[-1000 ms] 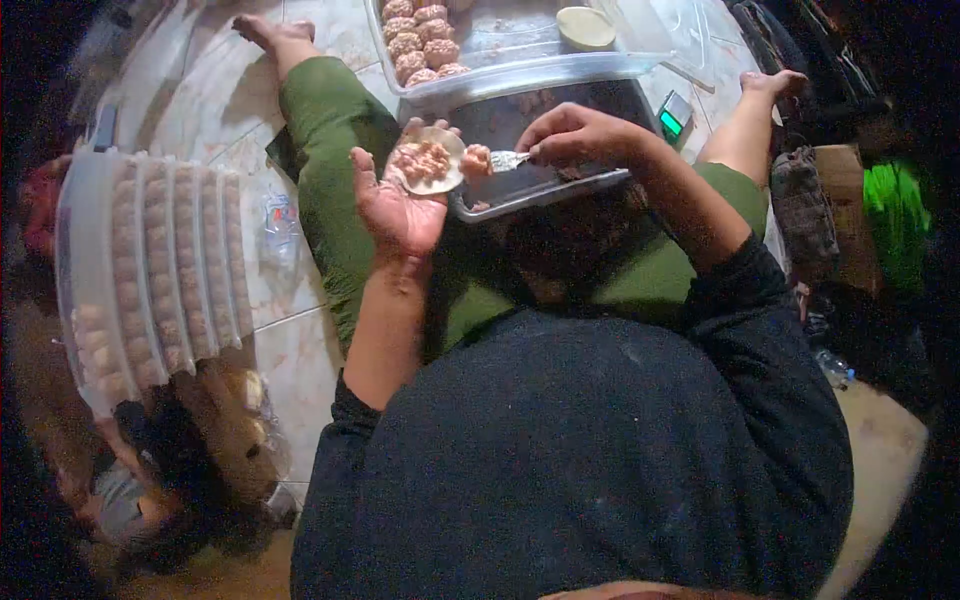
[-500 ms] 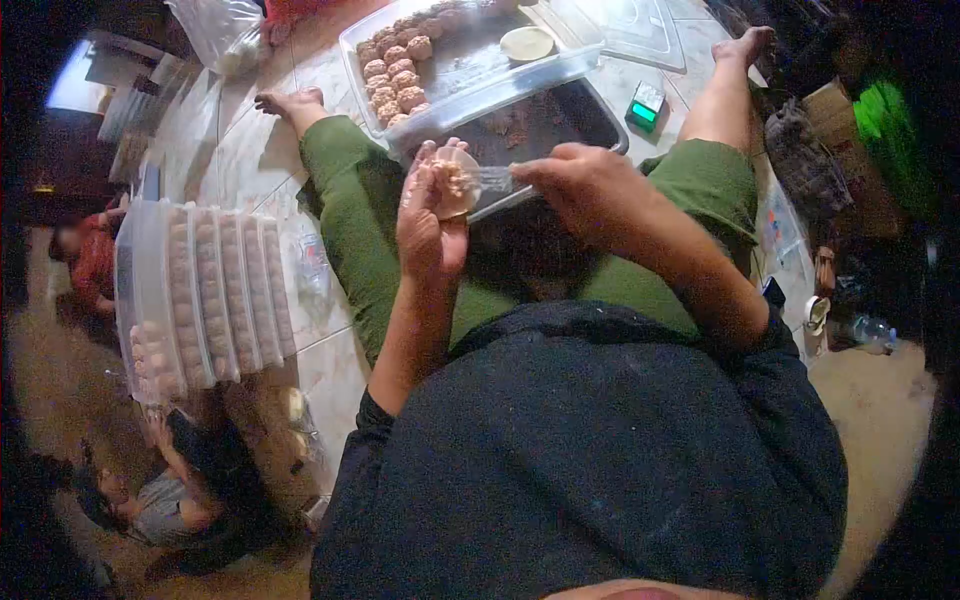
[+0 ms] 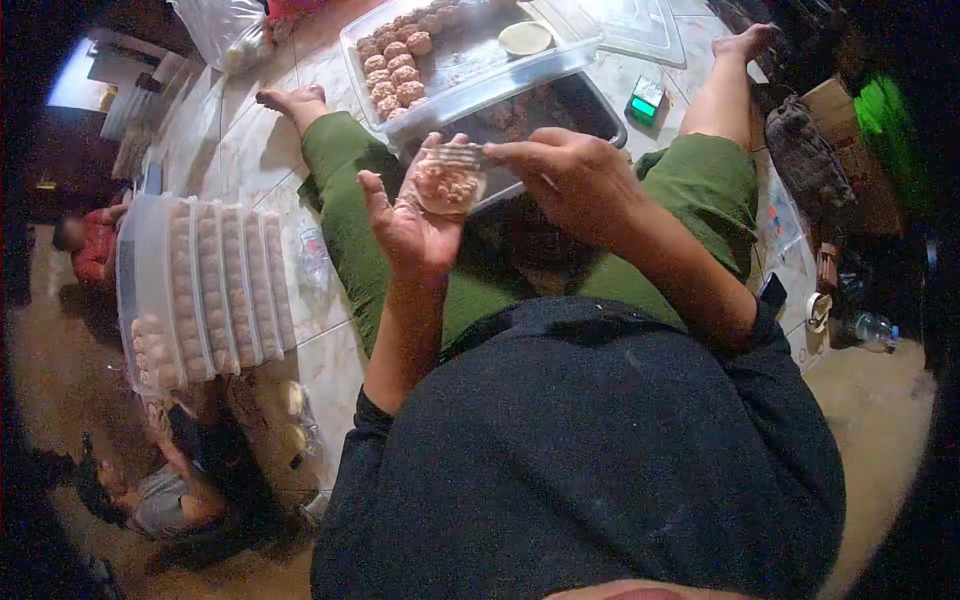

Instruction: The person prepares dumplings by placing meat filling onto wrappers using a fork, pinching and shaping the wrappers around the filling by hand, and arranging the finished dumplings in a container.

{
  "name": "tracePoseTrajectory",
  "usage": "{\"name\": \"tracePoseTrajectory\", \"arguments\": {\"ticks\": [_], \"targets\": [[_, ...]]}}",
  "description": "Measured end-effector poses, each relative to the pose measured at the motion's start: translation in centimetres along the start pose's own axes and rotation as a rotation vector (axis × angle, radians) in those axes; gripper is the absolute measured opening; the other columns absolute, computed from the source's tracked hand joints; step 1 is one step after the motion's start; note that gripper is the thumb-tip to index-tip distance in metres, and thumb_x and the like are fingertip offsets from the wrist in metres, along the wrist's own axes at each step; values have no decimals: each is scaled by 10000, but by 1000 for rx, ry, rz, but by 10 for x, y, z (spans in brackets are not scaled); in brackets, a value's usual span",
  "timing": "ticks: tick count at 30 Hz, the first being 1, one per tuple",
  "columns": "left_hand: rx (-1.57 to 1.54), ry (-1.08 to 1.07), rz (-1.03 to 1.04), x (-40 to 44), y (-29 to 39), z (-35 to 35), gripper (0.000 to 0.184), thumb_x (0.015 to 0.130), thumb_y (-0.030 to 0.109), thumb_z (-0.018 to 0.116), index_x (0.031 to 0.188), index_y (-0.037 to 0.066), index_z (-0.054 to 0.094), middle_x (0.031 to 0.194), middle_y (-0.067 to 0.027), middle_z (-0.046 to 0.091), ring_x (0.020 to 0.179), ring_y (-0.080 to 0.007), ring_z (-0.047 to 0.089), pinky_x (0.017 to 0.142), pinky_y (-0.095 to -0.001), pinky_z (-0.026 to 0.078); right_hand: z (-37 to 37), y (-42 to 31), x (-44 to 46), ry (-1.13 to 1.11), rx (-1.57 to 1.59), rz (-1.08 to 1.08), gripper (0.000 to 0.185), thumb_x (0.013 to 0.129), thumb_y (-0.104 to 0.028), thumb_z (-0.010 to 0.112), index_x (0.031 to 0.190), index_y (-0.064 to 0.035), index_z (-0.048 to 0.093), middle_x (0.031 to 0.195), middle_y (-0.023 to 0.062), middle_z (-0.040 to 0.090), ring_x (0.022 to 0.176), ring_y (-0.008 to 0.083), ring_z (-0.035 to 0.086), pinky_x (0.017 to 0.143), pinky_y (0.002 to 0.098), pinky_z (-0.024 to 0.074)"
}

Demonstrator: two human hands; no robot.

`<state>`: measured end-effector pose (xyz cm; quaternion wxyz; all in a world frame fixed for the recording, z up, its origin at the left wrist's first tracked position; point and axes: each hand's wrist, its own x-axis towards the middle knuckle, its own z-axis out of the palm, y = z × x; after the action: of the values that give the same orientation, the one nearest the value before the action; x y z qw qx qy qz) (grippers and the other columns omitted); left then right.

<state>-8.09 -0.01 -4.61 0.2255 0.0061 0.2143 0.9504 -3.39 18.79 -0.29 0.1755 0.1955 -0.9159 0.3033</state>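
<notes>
My left hand (image 3: 418, 225) is palm up with a round pale wrapper (image 3: 468, 203) lying on its fingers, and pink minced filling (image 3: 445, 186) is spread on the wrapper. My right hand (image 3: 575, 180) grips a metal utensil (image 3: 457, 152), whose flat end rests over the far edge of the filling. Beyond my hands, a clear plastic tub (image 3: 352, 62) holds rows of filled balls (image 3: 403, 76) on its left side and a stack of round wrappers (image 3: 525, 40) on its right. A dark tray (image 3: 618, 125) with bits of mince sits nearer to me.
Right of the tray is a small scale (image 3: 645, 100) with a green display. Stacked clear boxes of balls (image 3: 205, 290) stand at the left. Two people (image 3: 165, 500) (image 3: 95, 245) are beyond them. A clear lid (image 3: 640, 30) lies behind the tub; a bottle (image 3: 872, 333) is at far right.
The utensil has moved from the wrapper's right side onto its far part. The filling is now spread wider and flatter, and my left thumb has swung outward. The camera view has shifted since the first frame.
</notes>
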Motion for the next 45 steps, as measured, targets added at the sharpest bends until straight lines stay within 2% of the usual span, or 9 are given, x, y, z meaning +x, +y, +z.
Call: {"name": "tracePoseTrajectory", "arguments": {"ticks": [6, 10, 17, 20, 26, 29, 32, 38, 45], "targets": [[-166, -56, -74, 1, 2, -8, 976, 760, 708, 390, 1307, -87, 244, 1334, -280, 303, 1230, -367, 335, 1042, -447, 256, 15, 39, 16, -183, 104, -12, 230, 800, -78, 574, 1019, -119, 630, 822, 143, 617, 735, 296, 614, 650, 359, 488], [-184, -42, -49, 8, 12, -27, 979, 753, 701, 410, 1323, -71, 221, 1341, -282, 289, 1251, -381, 301, 1036, -489, 250, 24, 40, 21, -33, 314, 53, 246, 805, -48, 569, 1041, -97, 617, 851, 156, 626, 742, 287, 615, 665, 349, 488], [-257, 100, -10, 22, 14, -67, 851, 799, 627, 419, 1293, -52, 279, 1341, -265, 307, 1253, -393, 295, 1034, -506, 253, 61, 19, 10, -274, 54, 165, 256, 803, -106, 553, 1053, -134, 602, 753, 169, 578, 697, 339, 580, 623, 398, 470], [-171, 171, 72, 25, 24, -80, 765, 841, 543, 424, 1280, -69, 291, 1343, -251, 315, 1242, -381, 320, 1031, -490, 274, 41, 73, 27, -484, -224, 349, 183, 791, -167, 574, 959, -111, 617, 799, 168, 615, 778, 337, 601, 671, 418, 471], [-294, 144, 13, 31, 32, -85, 846, 827, 552, 450, 1288, -125, 238, 1334, -283, 305, 1249, -374, 314, 1042, -468, 266, 69, 176, 45, -295, -118, 518, 144, 802, -120, 463, 811, -21, 567, 810, 201, 599, 818, 343, 593, 685, 420, 461], [-251, 136, 22, 34, 34, -89, 846, 821, 546, 471, 1278, -131, 249, 1342, -289, 287, 1254, -373, 308, 1044, -464, 264, 102, 224, 55, -689, -497, 289, 175, 806, -120, 445, 782, 7, 562, 831, 199, 602, 819, 330, 598, 686, 417, 466], [-254, 143, 49, 32, 36, -88, 838, 819, 535, 486, 1272, -132, 258, 1350, -287, 275, 1259, -371, 300, 1046, -462, 260, 109, 242, 39, -582, -376, 26, 192, 794, -116, 462, 810, 19, 598, 872, 182, 619, 867, 321, 603, 724, 405, 481], [-262, 152, 60, 35, 41, -90, 804, 825, 487, 512, 1279, -123, 253, 1344, -295, 278, 1255, -371, 305, 1053, -451, 249, 87, 147, 76, -998, -480, 401, 201, 752, -106, 514, 879, -18, 644, 924, 166, 633, 919, 328, 603, 766, 402, 496], [-330, 140, 27, 31, 42, -96, 773, 825, 449, 527, 1275, -119, 258, 1329, -296, 302, 1252, -378, 309, 1054, -445, 256, 87, 210, 56, -933, -333, 459, 174, 725, -102, 555, 852, -11, 632, 873, 211, 622, 819, 346, 609, 691, 408, 480]]}}
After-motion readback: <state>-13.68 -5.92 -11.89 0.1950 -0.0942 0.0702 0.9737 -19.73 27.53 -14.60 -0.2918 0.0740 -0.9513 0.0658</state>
